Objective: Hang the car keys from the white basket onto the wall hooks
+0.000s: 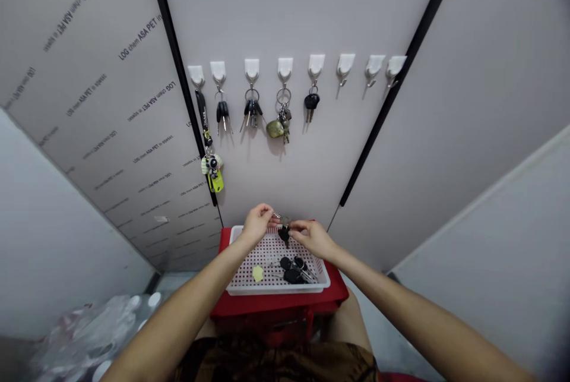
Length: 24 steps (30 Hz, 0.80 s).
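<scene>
Head view: the left hand (257, 223) and right hand (313, 238) are narrowly pinching a black car key (284, 233) between their fingertips, holding it just above the white perforated tray (276, 289) at lower centre.

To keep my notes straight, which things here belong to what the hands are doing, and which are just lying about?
Belonging: left hand, right hand, black-headed key between them, white perforated tray, black keys in it, keys on white wall hooks.
Lying about: yellow-green tag, red box, clear plastic bag.
</scene>
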### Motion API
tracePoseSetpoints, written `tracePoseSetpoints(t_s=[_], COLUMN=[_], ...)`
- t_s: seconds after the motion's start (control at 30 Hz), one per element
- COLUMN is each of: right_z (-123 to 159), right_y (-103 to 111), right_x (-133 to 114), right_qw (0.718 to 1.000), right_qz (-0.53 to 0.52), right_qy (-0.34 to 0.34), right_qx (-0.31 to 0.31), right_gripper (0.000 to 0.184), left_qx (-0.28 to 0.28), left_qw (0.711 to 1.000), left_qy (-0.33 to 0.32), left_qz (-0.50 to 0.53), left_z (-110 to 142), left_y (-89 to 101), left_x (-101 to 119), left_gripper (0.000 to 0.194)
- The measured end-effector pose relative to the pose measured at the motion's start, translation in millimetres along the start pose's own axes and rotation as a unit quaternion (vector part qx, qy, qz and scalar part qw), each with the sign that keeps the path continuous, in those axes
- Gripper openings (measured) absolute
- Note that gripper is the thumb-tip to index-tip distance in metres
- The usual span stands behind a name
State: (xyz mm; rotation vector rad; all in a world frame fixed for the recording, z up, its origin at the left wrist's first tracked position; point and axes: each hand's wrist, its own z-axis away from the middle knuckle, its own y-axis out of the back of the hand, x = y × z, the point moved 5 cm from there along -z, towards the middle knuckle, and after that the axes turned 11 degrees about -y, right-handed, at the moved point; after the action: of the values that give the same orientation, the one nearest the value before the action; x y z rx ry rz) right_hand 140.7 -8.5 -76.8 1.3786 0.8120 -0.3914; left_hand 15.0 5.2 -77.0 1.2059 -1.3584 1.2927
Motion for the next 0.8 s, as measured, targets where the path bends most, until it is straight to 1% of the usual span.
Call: tracePoseSetpoints(t_s=[0.1,0.2,0.3,0.37,0.4,0.5,0.67,0.8], right_z=[0,-2,-4,-4,-4,-4,-6,-8], right_y=[3,6,11,17,19,20,21,26], right_x=[-9,-13,-12,-14,-16,-22,-26,-28], right_qw=[0.997,0.995,0.991,0.987,0.985,0.984,0.976,0.975], right_qz=[-0.080,-0.097,-0.077,-0.043,-0.022,0.022,0.053,0.075], right_qy=[0.006,-0.014,-0.043,-0.037,-0.025,0.007,-0.002,0.024], right_qx=[-0.004,0.027,0.102,0.152,0.166,0.175,0.212,0.208], right_gripper=[0.025,0.023,0.020,0.015,0.014,0.015,0.019,0.015], left_qx=[0.014,0.035,0.060,0.074,0.080,0.096,0.092,0.104], left_qw=[0.999,0.997,0.994,0.992,0.991,0.986,0.983,0.982], left_qy=[-0.003,-0.011,-0.019,-0.018,-0.016,-0.015,-0.019,-0.024], left_qz=[0.042,0.073,0.093,0.103,0.109,0.133,0.156,0.158], left_z=[1,2,2,1,1,2,4,3], left_y=[-0.8,-1.4,-0.6,0.4,0.7,0.1,-5.9,-3.1], left_x=[4,8,10,10,10,9,11,13], left_gripper=[0.007,0.006,0.006,0.006,0.006,0.006,0.006,0.007])
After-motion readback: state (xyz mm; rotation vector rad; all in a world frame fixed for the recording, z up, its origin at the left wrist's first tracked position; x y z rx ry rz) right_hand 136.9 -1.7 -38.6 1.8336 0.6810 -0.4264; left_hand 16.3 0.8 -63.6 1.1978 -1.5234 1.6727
